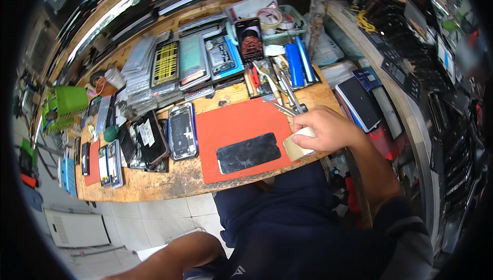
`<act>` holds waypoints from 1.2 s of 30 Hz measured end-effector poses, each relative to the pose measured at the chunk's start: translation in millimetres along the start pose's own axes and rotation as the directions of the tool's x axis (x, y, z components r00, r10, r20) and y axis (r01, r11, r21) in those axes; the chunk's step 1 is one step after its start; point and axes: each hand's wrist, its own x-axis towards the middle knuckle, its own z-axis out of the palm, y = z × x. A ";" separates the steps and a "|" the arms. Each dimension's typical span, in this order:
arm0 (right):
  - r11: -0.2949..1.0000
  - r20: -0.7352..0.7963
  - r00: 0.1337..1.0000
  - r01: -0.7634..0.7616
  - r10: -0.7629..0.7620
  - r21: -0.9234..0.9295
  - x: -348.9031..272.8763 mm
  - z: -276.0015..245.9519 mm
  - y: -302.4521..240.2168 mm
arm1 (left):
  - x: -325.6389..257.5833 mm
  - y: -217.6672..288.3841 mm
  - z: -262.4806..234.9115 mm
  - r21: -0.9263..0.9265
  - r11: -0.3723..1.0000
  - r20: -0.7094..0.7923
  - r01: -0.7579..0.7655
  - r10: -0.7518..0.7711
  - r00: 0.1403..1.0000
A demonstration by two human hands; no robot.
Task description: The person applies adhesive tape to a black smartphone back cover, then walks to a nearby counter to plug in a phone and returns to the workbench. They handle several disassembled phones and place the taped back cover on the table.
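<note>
My right hand [321, 128] is closed around a pale yellow piece with a flat face [296, 151], at the right edge of an orange-red mat [226, 126]. The exact kind of this piece is hard to make out. Left of the hand, a dark phone screen [249, 152] lies on the mat, smudged and slightly slanted. Just beyond my fingers, slim metal tools like tweezers [280, 107] lie over the mat's far right corner. Only my left forearm shows at the bottom left; the hand is out of the picture.
An opened phone [183, 131] stands left of the mat, near stacked dark phones [149, 139]. Behind are wrapped phone parts [138, 64], a tray of hand tools [267, 77], blue tubes [294, 64] and an upright lit phone [249, 39]. A green basket [67, 103] is far left.
</note>
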 end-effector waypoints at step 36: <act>0.984 -0.790 0.588 0.075 -0.174 -0.161 -67.6 114.2 -4.2 | -175.1 -119.1 -1.8 0.856 -0.174 -0.511 0.487 -0.429 0.745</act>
